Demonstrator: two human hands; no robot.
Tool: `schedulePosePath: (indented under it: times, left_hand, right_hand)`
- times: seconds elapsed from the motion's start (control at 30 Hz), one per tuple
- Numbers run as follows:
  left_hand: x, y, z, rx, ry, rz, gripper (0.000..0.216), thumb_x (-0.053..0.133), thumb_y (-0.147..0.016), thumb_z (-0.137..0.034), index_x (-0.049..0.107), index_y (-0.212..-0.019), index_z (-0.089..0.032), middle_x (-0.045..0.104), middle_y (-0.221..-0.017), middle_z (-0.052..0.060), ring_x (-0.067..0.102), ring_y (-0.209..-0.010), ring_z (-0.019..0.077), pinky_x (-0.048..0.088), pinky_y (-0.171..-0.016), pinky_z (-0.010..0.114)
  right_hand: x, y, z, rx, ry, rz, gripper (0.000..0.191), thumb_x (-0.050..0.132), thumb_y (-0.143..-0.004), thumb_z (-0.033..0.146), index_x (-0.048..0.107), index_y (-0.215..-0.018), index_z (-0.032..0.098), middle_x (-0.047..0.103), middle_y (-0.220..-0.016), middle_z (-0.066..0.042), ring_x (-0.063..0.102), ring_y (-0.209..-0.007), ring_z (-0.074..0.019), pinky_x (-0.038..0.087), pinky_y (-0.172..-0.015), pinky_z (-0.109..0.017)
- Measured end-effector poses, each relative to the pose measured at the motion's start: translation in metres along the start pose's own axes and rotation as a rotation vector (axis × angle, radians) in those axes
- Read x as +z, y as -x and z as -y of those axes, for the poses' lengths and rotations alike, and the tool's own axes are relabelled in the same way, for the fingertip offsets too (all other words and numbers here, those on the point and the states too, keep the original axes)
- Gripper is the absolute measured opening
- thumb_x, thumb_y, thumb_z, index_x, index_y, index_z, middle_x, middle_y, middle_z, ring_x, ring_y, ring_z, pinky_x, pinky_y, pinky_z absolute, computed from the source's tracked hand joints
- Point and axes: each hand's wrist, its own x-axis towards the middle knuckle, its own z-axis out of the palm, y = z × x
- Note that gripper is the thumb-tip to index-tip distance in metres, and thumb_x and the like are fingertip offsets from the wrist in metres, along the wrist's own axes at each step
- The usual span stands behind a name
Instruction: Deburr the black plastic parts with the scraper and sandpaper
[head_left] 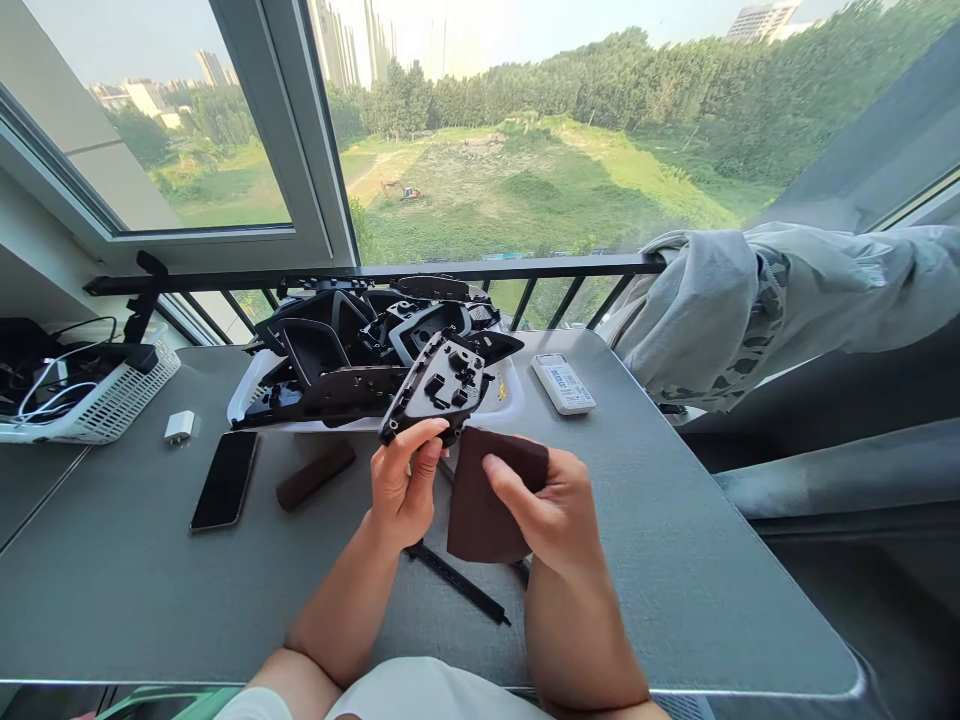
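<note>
My left hand [409, 480] pinches the lower end of a flat plastic part [439, 390], grey with a black edge and several small black fittings on its face. The part is held tilted above the table. In my right hand [559, 505] is a dark brown piece of sandpaper [491, 515], with the thumb pressed across its front. Its upper left corner comes close to the part's lower end; whether they touch I cannot tell. Beneath my hands a thin black rod [461, 585] lies on the table. A brown roll [315, 476] rests left of my left hand.
Behind my hands a white tray [240, 400] is heaped with black plastic parts [337, 350]. A phone [225, 481] and a white charger [179, 427] lie left, near a white basket [124, 405] of cables. A white box-shaped item [562, 383] sits right, before grey cloth [697, 310].
</note>
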Motion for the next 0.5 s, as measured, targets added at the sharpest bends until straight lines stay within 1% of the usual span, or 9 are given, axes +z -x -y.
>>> schedulePosePath:
  times: [0.03, 0.1, 0.17, 0.23, 0.37, 0.5]
  left_hand:
    - [0.0012, -0.0014, -0.0011, -0.039, 0.042, -0.039, 0.029, 0.058, -0.09, -0.014, 0.067, -0.114, -0.029, 0.073, -0.097, 0.0, 0.069, -0.07, 0.0112, 0.058, -0.062, 0.021]
    - [0.0037, -0.0047, -0.0035, -0.139, 0.136, -0.124, 0.024, 0.064, -0.087, -0.016, 0.067, -0.107, -0.028, 0.07, -0.096, -0.001, 0.068, -0.066, 0.0096, 0.058, -0.058, 0.02]
    - [0.0056, -0.0076, -0.0055, -0.241, 0.224, -0.185, 0.02, 0.07, -0.082, -0.019, 0.067, -0.101, -0.026, 0.067, -0.092, -0.002, 0.065, -0.061, 0.0083, 0.058, -0.055, 0.02]
    - [0.0068, -0.0093, -0.0067, -0.311, 0.293, -0.207, 0.02, 0.074, -0.079, -0.023, 0.066, -0.098, -0.025, 0.065, -0.089, -0.003, 0.064, -0.058, 0.008, 0.058, -0.054, 0.021]
    - [0.0084, -0.0091, -0.0081, -0.332, 0.333, -0.243, 0.021, 0.077, -0.077, -0.026, 0.065, -0.094, -0.024, 0.064, -0.085, -0.003, 0.063, -0.06, 0.0081, 0.058, -0.055, 0.02]
    - [0.0099, -0.0074, -0.0089, -0.331, 0.324, -0.248, 0.021, 0.076, -0.078, -0.027, 0.064, -0.094, -0.024, 0.064, -0.082, -0.003, 0.063, -0.059, 0.0076, 0.058, -0.056, 0.02]
  right_hand:
    - [-0.0015, -0.0001, -0.0013, 0.042, -0.059, -0.031, 0.021, 0.066, -0.074, 0.03, 0.061, -0.057, 0.017, 0.051, -0.052, 0.003, 0.044, -0.046, -0.0105, 0.036, -0.04, -0.021]
    - [-0.0038, -0.0005, -0.0037, 0.134, -0.181, -0.038, 0.022, 0.069, -0.073, 0.035, 0.065, -0.061, 0.017, 0.056, -0.053, 0.001, 0.048, -0.046, -0.012, 0.038, -0.04, -0.022]
    - [-0.0038, -0.0011, -0.0051, 0.197, -0.272, 0.004, 0.024, 0.072, -0.072, 0.038, 0.066, -0.062, 0.017, 0.059, -0.053, 0.0, 0.05, -0.046, -0.0124, 0.039, -0.04, -0.022]
    - [-0.0013, -0.002, -0.0052, 0.21, -0.313, 0.039, 0.027, 0.073, -0.072, 0.04, 0.066, -0.061, 0.017, 0.059, -0.053, 0.001, 0.05, -0.045, -0.0119, 0.039, -0.04, -0.022]
    - [0.0046, -0.003, -0.0043, 0.194, -0.35, 0.08, 0.029, 0.074, -0.073, 0.042, 0.067, -0.061, 0.017, 0.062, -0.054, 0.0, 0.052, -0.046, -0.0119, 0.041, -0.041, -0.021]
    - [0.0045, -0.0008, -0.0042, 0.205, -0.367, 0.134, 0.027, 0.075, -0.073, 0.042, 0.071, -0.065, 0.016, 0.064, -0.056, -0.001, 0.054, -0.046, -0.0121, 0.043, -0.041, -0.022]
